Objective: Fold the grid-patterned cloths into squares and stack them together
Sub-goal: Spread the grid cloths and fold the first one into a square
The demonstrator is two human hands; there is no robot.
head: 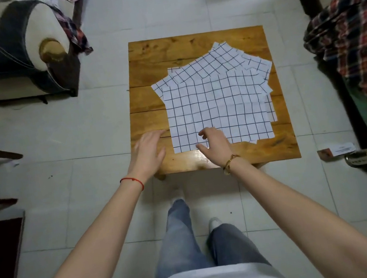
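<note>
I stand at the near edge of a small wooden table [144, 73] with both arms stretched out over it. The cloths [215, 100], white with a dark grid, lie flat and unfolded in a loose fanned pile on the table's right half. The top cloth is squared to the table; the ones under it are turned, their corners poking out toward the far right corner and along the right edge, where one reaches just about to the table's rim. The pile's near edge stops short of the table's near edge, leaving a strip of bare wood. The left third of the table and a band along the far edge are bare too.

My left hand [148, 152] is over the bare wood at the near left corner, just beside the top cloth's left edge, fingers spread loose and holding nothing; I cannot tell whether it touches the wood. My right hand [215, 146] is over the near left corner of the top cloth, fingers curled and parted, thumb out toward the near edge, not closed on anything; whether the fingertips touch the cloth I cannot tell.

Around the table the pale tiled floor [158, 7] is open on the far side and to the left. A sofa arm [21, 51] sits well off to the far left. On the right, dark furniture draped with plaid fabric [353, 37] stands closer, with a strip of floor between.
</note>
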